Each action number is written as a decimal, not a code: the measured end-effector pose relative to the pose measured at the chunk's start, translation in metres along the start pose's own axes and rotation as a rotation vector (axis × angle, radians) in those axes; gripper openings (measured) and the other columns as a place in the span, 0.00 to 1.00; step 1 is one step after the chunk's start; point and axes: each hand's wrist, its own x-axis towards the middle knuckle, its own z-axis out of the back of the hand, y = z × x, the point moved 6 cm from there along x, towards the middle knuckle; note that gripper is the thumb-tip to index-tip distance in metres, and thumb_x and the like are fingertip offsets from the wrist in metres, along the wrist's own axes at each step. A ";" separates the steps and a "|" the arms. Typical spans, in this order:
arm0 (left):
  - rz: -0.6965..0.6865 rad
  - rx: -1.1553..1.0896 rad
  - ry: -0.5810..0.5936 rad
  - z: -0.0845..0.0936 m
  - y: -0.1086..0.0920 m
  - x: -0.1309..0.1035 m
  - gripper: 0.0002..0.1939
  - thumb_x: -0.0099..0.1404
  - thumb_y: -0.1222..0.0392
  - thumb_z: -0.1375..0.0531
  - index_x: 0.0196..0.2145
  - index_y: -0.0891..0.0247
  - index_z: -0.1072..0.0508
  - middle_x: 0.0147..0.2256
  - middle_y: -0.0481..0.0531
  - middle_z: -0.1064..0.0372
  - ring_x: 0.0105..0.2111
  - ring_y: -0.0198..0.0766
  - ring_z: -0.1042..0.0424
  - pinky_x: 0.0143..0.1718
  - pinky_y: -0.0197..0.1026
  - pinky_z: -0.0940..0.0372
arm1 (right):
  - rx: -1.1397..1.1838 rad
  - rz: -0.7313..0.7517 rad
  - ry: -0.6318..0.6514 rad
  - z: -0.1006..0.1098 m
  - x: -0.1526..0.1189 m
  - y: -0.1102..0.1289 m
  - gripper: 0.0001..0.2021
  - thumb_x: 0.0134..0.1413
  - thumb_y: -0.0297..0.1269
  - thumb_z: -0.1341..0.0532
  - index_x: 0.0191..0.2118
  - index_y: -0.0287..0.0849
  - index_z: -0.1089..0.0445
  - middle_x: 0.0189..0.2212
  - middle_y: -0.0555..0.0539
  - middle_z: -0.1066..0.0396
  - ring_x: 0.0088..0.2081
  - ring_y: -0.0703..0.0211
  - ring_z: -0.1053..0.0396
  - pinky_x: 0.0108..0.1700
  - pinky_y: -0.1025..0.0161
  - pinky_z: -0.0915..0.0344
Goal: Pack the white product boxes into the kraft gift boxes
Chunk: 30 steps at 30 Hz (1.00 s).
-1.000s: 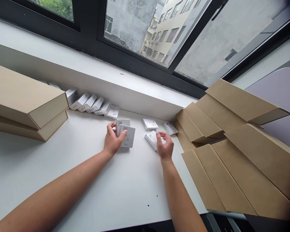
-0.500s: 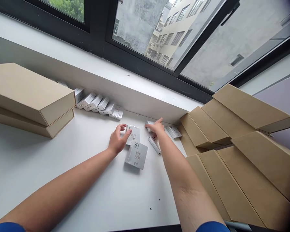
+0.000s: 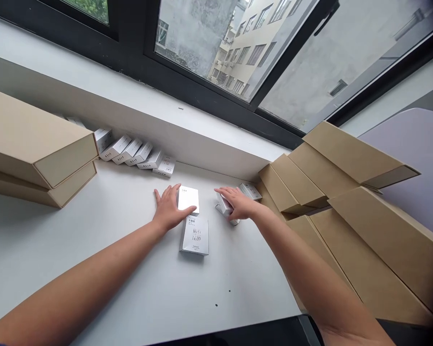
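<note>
White tabletop [image 3: 137,283] extends below the dark window frame [image 3: 130,62]. Left hand [image 3: 169,207], fingers spread, touches the farther central box [image 3: 189,197]; right hand [image 3: 243,203] partly covers a second white box [image 3: 225,204] to its right, grip indeterminable.

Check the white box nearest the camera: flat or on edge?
Flat: the white box lies with its broad printed face up.

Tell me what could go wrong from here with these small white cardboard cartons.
The right hand is at two overlapping, rectangular white cardboard cartons; the lower one might slip. The right forearm crosses in front of the large tan cardboard boxes and could knock them. The row of leaning white cartons could topple if the left hand bumps it.
</note>
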 end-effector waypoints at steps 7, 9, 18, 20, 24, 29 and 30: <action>-0.105 0.068 0.037 -0.005 -0.002 0.000 0.40 0.61 0.51 0.40 0.68 0.59 0.47 0.66 0.61 0.42 0.68 0.53 0.47 0.68 0.67 0.78 | -0.202 0.079 -0.223 0.009 -0.038 -0.010 0.53 0.38 0.30 0.31 0.71 0.55 0.52 0.68 0.47 0.46 0.71 0.36 0.56 0.70 0.33 0.69; -0.109 0.033 0.058 -0.007 -0.001 -0.001 0.40 0.61 0.53 0.41 0.69 0.60 0.47 0.67 0.60 0.43 0.69 0.52 0.48 0.70 0.64 0.69 | -0.238 0.108 -0.218 0.004 -0.047 -0.016 0.54 0.38 0.31 0.29 0.71 0.54 0.53 0.69 0.48 0.47 0.72 0.37 0.58 0.71 0.35 0.70; -0.567 -0.100 -0.022 0.004 -0.037 -0.024 0.28 0.64 0.58 0.44 0.62 0.56 0.33 0.65 0.55 0.38 0.65 0.47 0.39 0.69 0.54 0.52 | 0.106 -0.340 -0.119 -0.012 -0.038 -0.056 0.58 0.44 0.67 0.35 0.73 0.40 0.59 0.71 0.34 0.56 0.71 0.33 0.57 0.68 0.39 0.50; -0.734 0.021 0.146 -0.011 -0.057 -0.046 0.27 0.64 0.50 0.40 0.60 0.53 0.29 0.64 0.54 0.37 0.65 0.51 0.40 0.68 0.56 0.52 | 0.222 -0.354 -0.060 -0.019 -0.027 -0.056 0.62 0.40 0.61 0.31 0.73 0.39 0.63 0.69 0.32 0.51 0.67 0.35 0.46 0.62 0.45 0.38; -0.530 0.400 0.434 -0.049 -0.068 -0.077 0.46 0.52 0.41 0.31 0.64 0.63 0.34 0.69 0.66 0.51 0.70 0.72 0.63 0.67 0.70 0.64 | 0.288 -0.351 -0.086 -0.025 -0.015 -0.052 0.57 0.38 0.43 0.31 0.72 0.40 0.60 0.63 0.33 0.41 0.56 0.40 0.32 0.50 0.52 0.30; -0.303 0.626 0.624 -0.055 -0.072 -0.092 0.28 0.61 0.57 0.38 0.58 0.69 0.29 0.71 0.72 0.64 0.70 0.76 0.67 0.62 0.78 0.61 | 0.276 -0.400 -0.136 -0.032 -0.023 -0.051 0.55 0.38 0.45 0.31 0.71 0.40 0.56 0.61 0.33 0.39 0.56 0.37 0.33 0.49 0.50 0.32; -0.309 0.627 0.665 -0.053 -0.073 -0.092 0.30 0.58 0.61 0.38 0.59 0.69 0.31 0.71 0.72 0.65 0.70 0.74 0.67 0.63 0.77 0.59 | 0.274 -0.409 -0.146 -0.033 -0.027 -0.051 0.55 0.38 0.47 0.31 0.71 0.40 0.57 0.62 0.33 0.39 0.57 0.37 0.34 0.50 0.50 0.32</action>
